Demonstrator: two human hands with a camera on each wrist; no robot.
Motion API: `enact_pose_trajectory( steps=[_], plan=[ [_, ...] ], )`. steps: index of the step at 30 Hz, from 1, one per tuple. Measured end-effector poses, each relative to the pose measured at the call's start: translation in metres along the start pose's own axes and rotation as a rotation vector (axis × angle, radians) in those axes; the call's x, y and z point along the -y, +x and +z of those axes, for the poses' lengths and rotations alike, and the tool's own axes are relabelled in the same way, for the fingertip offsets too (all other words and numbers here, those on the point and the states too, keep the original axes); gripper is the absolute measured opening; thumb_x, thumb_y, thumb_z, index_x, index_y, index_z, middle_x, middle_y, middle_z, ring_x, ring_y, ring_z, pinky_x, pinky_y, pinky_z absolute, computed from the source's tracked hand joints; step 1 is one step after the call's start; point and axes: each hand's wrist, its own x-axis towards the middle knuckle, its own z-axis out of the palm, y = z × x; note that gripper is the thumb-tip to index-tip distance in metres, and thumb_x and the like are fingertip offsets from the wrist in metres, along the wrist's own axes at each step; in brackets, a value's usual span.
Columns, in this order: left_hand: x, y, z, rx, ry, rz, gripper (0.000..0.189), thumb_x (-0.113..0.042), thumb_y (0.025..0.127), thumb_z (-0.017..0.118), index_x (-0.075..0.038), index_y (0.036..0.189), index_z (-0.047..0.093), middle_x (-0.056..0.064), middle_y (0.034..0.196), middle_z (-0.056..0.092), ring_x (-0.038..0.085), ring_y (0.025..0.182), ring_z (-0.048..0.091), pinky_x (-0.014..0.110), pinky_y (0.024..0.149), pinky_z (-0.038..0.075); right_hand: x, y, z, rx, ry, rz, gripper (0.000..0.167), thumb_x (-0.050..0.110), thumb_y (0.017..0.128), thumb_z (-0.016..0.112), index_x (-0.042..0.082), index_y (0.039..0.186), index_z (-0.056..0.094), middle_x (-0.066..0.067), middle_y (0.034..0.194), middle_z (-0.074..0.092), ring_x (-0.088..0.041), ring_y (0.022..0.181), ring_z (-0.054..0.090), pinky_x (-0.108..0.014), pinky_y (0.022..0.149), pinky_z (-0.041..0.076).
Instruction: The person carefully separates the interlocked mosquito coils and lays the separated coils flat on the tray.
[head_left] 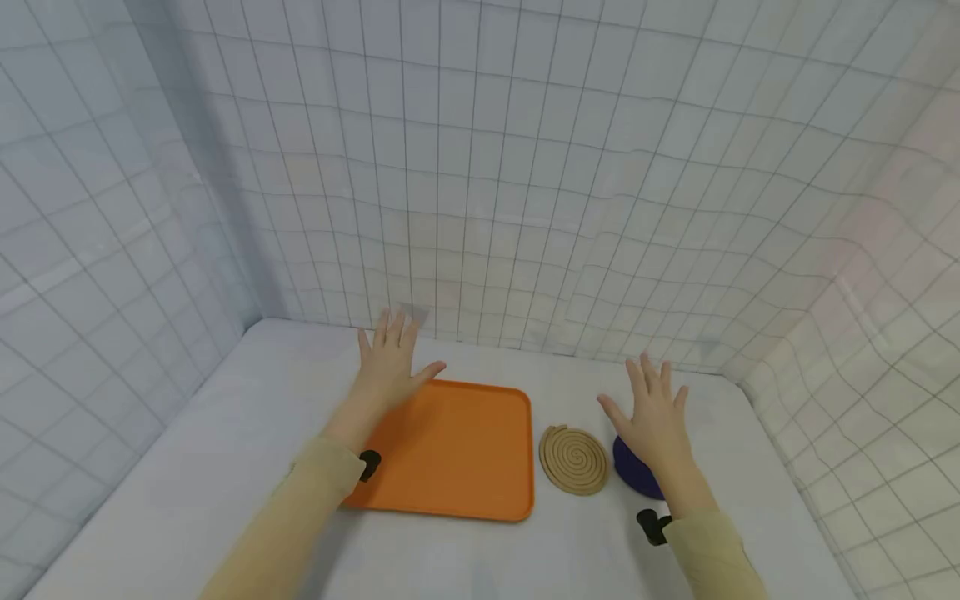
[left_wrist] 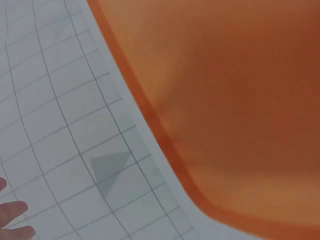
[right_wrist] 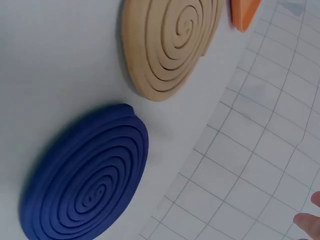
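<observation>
My left hand (head_left: 387, 372), fingers spread and straight, hovers over the upper left part of an orange tray (head_left: 465, 450). My right hand (head_left: 654, 421) is spread too, above a dark blue spiral coil (head_left: 633, 471) that it partly covers in the head view. Between the tray and the blue coil lies a tan spiral coil (head_left: 573, 460). The right wrist view shows both the blue coil (right_wrist: 90, 185) and the tan coil (right_wrist: 172, 45) flat on the white surface. Neither hand holds anything. In the left wrist view the tray (left_wrist: 240, 100) fills the right side, with a few fingertips (left_wrist: 12, 212) at the lower left.
A white table (head_left: 240, 417) carries the tray and coils. White cloth walls with a dark grid, the back one (head_left: 480, 208) among them, rise behind it and on both sides. A dark wrist camera (head_left: 369, 465) sits on the left cuff, another (head_left: 652, 527) on the right.
</observation>
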Motion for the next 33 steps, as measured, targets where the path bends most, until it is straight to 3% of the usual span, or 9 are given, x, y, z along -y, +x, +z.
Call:
enact_pose_trajectory(
  steps=[8, 13, 18, 24, 30, 33],
  plan=[
    [-0.031, -0.009, 0.022, 0.006, -0.070, 0.090, 0.082, -0.055, 0.094, 0.058, -0.004, 0.152, 0.031, 0.022, 0.158, 0.029, 0.044, 0.149, 0.014, 0.072, 0.113, 0.015, -0.008, -0.027, 0.014, 0.026, 0.029, 0.004, 0.068, 0.038, 0.095, 0.064, -0.003, 0.144, 0.041, -0.030, 0.153, 0.033, -0.056, 0.141, 0.024, -0.077, 0.107, 0.019],
    [-0.050, -0.014, 0.041, 0.030, -0.109, 0.149, 0.073, -0.049, 0.095, 0.060, -0.003, 0.149, 0.038, 0.022, 0.151, 0.041, 0.043, 0.143, 0.031, 0.062, 0.113, 0.029, -0.010, -0.039, 0.021, 0.092, 0.102, 0.076, 0.059, 0.031, 0.096, 0.064, -0.003, 0.141, 0.047, -0.029, 0.147, 0.042, -0.052, 0.131, 0.044, -0.066, 0.102, 0.039],
    [-0.074, -0.016, 0.059, 0.077, -0.214, 0.147, 0.062, -0.043, 0.097, 0.059, -0.006, 0.145, 0.045, 0.018, 0.145, 0.048, 0.039, 0.134, 0.043, 0.055, 0.109, 0.039, -0.010, -0.044, 0.030, 0.137, 0.191, 0.151, 0.055, 0.026, 0.094, 0.067, -0.002, 0.138, 0.051, -0.028, 0.139, 0.050, -0.046, 0.122, 0.054, -0.058, 0.097, 0.047],
    [-0.100, -0.011, 0.080, 0.178, -0.410, 0.086, 0.056, -0.036, 0.097, 0.061, -0.007, 0.143, 0.048, 0.016, 0.145, 0.050, 0.036, 0.136, 0.043, 0.052, 0.112, 0.037, -0.010, -0.050, 0.040, 0.155, 0.256, 0.202, 0.054, 0.023, 0.092, 0.069, -0.002, 0.137, 0.052, -0.027, 0.137, 0.052, -0.040, 0.112, 0.062, -0.051, 0.087, 0.054],
    [-0.124, -0.007, 0.093, 0.342, -0.788, -0.089, 0.057, -0.035, 0.097, 0.062, -0.007, 0.144, 0.047, 0.014, 0.146, 0.051, 0.033, 0.132, 0.049, 0.048, 0.108, 0.043, -0.012, -0.056, 0.046, 0.159, 0.283, 0.219, 0.055, 0.024, 0.093, 0.069, -0.004, 0.137, 0.052, -0.027, 0.135, 0.053, -0.041, 0.110, 0.063, -0.049, 0.083, 0.056],
    [-0.136, -0.008, 0.101, 0.383, -0.879, -0.149, 0.054, -0.033, 0.097, 0.062, -0.005, 0.142, 0.049, 0.016, 0.142, 0.053, 0.034, 0.129, 0.051, 0.048, 0.106, 0.045, -0.014, -0.058, 0.047, 0.168, 0.292, 0.234, 0.054, 0.023, 0.093, 0.068, -0.004, 0.136, 0.052, -0.027, 0.134, 0.054, -0.040, 0.109, 0.063, -0.047, 0.083, 0.057]
  ],
)
